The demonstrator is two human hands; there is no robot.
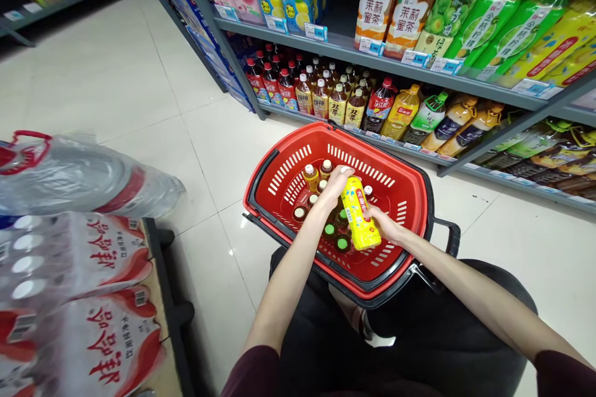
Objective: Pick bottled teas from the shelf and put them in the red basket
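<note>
Yellow bottle slants between the person's 2 hands, above an open basket. The right hand is clamped on its lower half, thumb across the label. The left hand curls at its upper end; how tightly it closes, I cannot tell.

For good handling, the right hand should probably keep a firm hold on the smooth side and take the weight, with the left guiding the upper end; slow, small turns would likely spare the bottles packed below.

Just beneath and left of the right hand are 3 green caps. White-capped bottles stand near the left hand, on its far side. Around both hands rises the red basket, its black handle to the right of the right hand.

Well to the left of the left hand sit shrink-wrapped water packs and a large clear bottle. Beyond both hands, small and large drink bottles line a low shelf; above them, 2 brown tea bottles face outward.
</note>
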